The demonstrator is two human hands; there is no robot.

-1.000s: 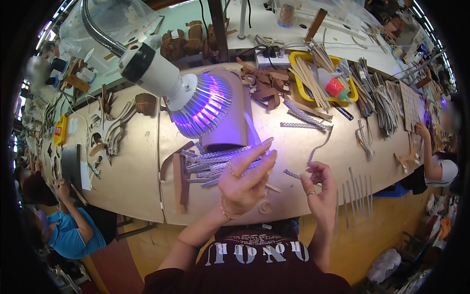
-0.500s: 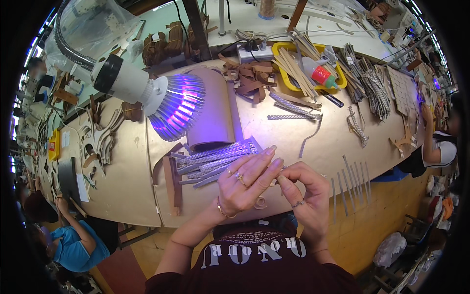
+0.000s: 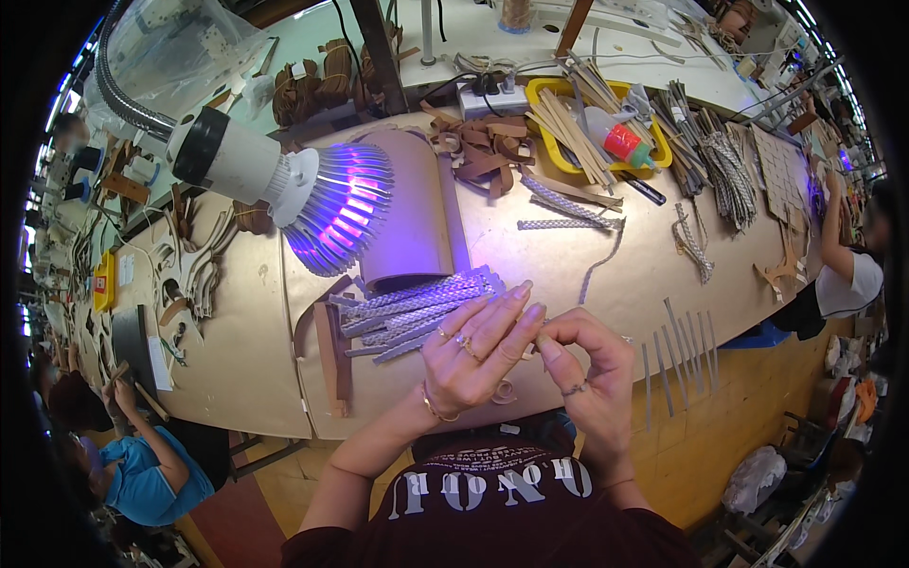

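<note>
My left hand (image 3: 478,348) hovers over the near edge of the table, back up, its fingers stretched and held together, the thumb hidden beneath. Thumb and forefinger of my right hand (image 3: 592,364) pinch at the left fingertips. Whatever small thing is between the two hands is mostly covered and too small to name. Just beyond the left hand lies a bundle of grey braided straps (image 3: 417,308), in front of a brown curved block (image 3: 407,213). A small coiled strip (image 3: 502,391) rests on the table under my hands.
A finned lamp (image 3: 341,208) glowing purple hangs at the left over the straps. Thin grey strips (image 3: 682,355) stick out past the table's right edge. A yellow tray (image 3: 663,156) holds sticks and a bottle. Brown strips (image 3: 483,156) lie at the back. Co-workers sit at both sides.
The lamp has shifted slightly to the left. My hands hold nearly the same pose, the right fingers moving only a little. The co-worker at the right has raised an arm.
</note>
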